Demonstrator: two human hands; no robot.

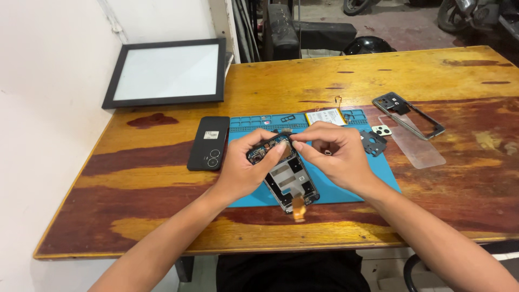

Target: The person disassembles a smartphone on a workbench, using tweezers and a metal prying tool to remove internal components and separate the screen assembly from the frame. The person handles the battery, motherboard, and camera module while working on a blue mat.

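Head view: left hand [243, 165] grips the top end of an opened phone chassis [284, 173], thumb across its upper edge. Right hand [332, 154] pinches at the same top end, fingertips [294, 137] meeting left's. Blue mat [378, 173] beneath; black back cover [209, 143] left of the fingers.

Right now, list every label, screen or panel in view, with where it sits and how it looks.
Framed panel: back left, off the wooden table's corner, black frame, pale blank face.
Black back cover: left of the blue mat, small white label near its top.
White-labelled flat battery: far edge of the mat, rectangular.
Clear sheet: right of the mat, transparent.
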